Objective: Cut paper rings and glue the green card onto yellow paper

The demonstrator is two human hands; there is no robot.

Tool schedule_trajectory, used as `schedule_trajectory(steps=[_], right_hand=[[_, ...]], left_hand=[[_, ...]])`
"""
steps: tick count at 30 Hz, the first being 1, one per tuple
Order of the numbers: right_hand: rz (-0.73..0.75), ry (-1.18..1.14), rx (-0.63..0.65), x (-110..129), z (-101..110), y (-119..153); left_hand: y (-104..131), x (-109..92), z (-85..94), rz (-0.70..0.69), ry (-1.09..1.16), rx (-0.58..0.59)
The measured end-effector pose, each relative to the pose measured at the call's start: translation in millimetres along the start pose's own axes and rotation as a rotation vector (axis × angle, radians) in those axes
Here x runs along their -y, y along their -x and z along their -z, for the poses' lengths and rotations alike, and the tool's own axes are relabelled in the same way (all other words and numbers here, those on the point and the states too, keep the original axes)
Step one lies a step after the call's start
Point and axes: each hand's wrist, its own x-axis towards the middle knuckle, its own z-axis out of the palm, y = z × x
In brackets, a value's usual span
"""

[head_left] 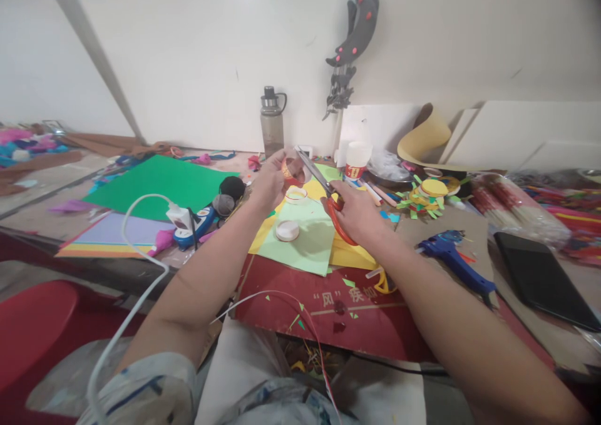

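Curved orange-patterned piece (288, 174) at centre, pinched in left hand (271, 181), orange-handled scissors (316, 173) grasped in right hand (355, 211), blades pointed far and left, white disc (287, 230) laid on pale green sheet (310, 250), blue glue gun (451, 258) placed at right.

black phone (547, 281), bottle (272, 124), perhaps a stool (35, 334)

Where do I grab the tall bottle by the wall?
Probably by the loop, coming from the right: it sticks out that way beside the lid. Otherwise, wrap around the bottle's middle, since it stands upright with fairly straight sides.
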Motion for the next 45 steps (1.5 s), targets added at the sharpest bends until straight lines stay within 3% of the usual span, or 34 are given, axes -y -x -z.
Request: schedule_trajectory(steps=[3,6,21,27,35,45], right_hand=[[-0.026,0.013,0.021,1.1,0.1,-0.1],[-0.027,0.018,0.019,2.2,-0.2,0.5],[-0.021,0.139,0.036,3.7,3.1,0.9],[-0.038,0.162,0.051,5.1,5.0,0.1],[-0.024,0.148,0.029,3.2,3.7,0.7],[-0.016,0.118,-0.028,2.2,0.6,4.4]], left_hand=[[0.3,0.1,-0.7,-0.072,-0.052,-0.040],[0.3,0.8,0.2,-0.113,-0.074,-0.009],[2.3,-4.0,2.1,0.000,-0.072,0.063],[0.0,-4.1,6.7,-0.020,-0.045,0.134],[-0.5,-6.1,6.6,-0.088,-0.094,-0.003],[3.7,1.4,1.5,-0.088,-0.138,0.107]])
